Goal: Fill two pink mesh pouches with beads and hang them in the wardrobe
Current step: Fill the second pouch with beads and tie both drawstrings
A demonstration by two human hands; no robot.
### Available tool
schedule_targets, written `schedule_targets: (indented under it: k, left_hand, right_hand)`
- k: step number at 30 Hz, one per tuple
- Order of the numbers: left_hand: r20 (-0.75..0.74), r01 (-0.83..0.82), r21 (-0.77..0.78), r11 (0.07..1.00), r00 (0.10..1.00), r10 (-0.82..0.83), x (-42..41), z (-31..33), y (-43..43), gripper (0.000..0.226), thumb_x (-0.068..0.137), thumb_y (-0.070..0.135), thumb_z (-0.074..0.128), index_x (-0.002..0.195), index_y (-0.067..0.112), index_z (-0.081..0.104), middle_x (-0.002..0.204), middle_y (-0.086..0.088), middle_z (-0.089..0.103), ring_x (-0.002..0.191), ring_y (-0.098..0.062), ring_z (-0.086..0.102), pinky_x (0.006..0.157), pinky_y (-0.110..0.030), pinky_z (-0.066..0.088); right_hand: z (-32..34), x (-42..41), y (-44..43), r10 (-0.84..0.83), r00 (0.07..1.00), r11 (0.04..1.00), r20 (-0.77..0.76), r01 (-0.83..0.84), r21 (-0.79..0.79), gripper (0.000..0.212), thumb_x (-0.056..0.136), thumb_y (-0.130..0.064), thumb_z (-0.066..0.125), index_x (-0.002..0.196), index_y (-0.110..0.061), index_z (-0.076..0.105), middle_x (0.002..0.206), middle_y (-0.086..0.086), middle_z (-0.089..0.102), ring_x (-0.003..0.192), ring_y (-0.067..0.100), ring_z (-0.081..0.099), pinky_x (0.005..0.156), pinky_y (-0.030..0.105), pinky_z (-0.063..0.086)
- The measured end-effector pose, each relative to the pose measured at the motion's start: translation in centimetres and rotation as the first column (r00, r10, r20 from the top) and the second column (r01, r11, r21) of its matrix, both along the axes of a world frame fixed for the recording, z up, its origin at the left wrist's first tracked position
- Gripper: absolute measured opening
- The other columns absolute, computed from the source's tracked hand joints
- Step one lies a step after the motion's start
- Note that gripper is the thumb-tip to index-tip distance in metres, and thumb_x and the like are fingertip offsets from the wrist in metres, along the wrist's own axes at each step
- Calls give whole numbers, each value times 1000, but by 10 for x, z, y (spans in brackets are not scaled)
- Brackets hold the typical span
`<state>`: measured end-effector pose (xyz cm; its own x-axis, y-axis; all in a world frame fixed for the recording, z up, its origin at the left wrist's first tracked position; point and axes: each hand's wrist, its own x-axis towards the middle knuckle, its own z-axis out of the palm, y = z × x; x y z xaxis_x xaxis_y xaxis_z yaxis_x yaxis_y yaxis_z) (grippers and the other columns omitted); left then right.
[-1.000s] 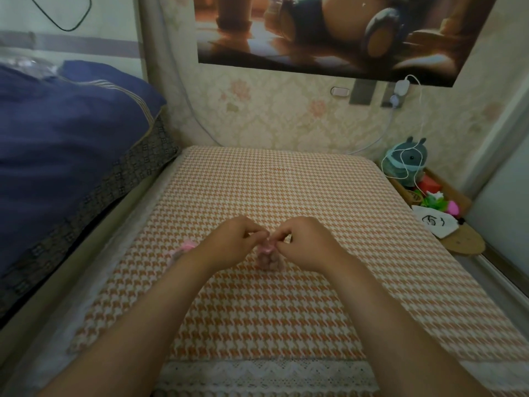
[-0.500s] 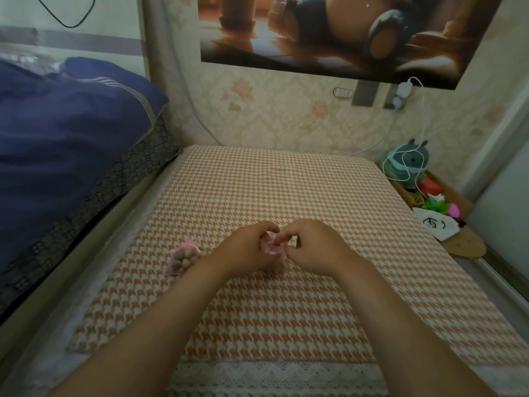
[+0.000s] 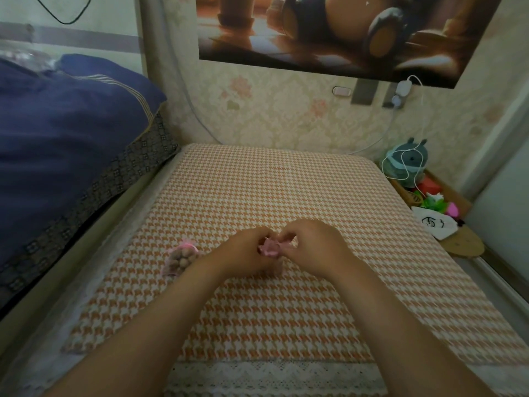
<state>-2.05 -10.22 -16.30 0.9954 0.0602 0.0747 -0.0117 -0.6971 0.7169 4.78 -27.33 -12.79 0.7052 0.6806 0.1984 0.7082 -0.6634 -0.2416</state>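
Pink mesh bunches at the neck of the pouch [image 3: 270,248], pinched from either side by the left hand [image 3: 246,252] and right hand [image 3: 313,247] just above the houndstooth-covered table [image 3: 286,190]. The other pouch [image 3: 179,259], bead-filled, lies just to its left. Closing this one well likely means pulling both sides evenly and keeping the bag upright so nothing spills.

Dim, warm, diffuse indoor light; faint soft shadows on the checked cloth [image 3: 257,196] toward 6 o'clock; wide-angle bowing of straight edges toward 3 and 9 o'clock; poster [image 3: 329,32] at 12 o'clock soft, fine detail smeared, corners darker
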Motion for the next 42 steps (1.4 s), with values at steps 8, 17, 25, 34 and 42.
schedule_targets:
  k: [8,17,25,34,42]
  left_hand:
    - [-2,16,51,999,1000,-16,-1,4,-2,19,74,34,81,80,35,63,72,13,61,63,5,52,60,-13,39]
    - [-9,33,61,998,999,-32,0,3,1,21,72,35,82,81,28,65,71,12,62,62,3,53,57,-14,39]
    - [14,39,103,994,999,-41,-2,6,4,16,79,35,76,77,35,60,67,15,59,61,3,51,58,-17,39]
    - [31,24,154,988,999,-29,-12,17,13,19,81,37,75,97,28,75,85,11,71,76,0,63,70,-20,51]
    - [-27,-102,209,973,994,110,-18,21,26,8,84,30,75,89,24,76,69,14,66,61,3,58,58,-14,43]
  right_hand:
    - [0,-5,5,63,997,996,-42,-66,-60,18,91,-45,60,101,-42,75,98,-10,70,91,13,65,78,36,54]
    - [-4,-1,6,120,991,987,-58,-125,-103,25,93,-53,57,100,-39,76,100,-9,66,90,17,63,75,37,54]
    - [-6,1,5,92,989,995,-112,-96,-27,16,91,-44,64,100,-42,76,104,-16,68,91,8,63,74,30,51]
    - [1,10,-11,53,922,992,-383,-4,128,26,91,-27,69,117,-29,71,91,-15,69,78,-2,63,79,29,56]
    - [-4,14,-13,18,878,974,-477,91,206,17,97,-20,63,104,-23,78,69,-12,69,56,0,63,57,23,54]
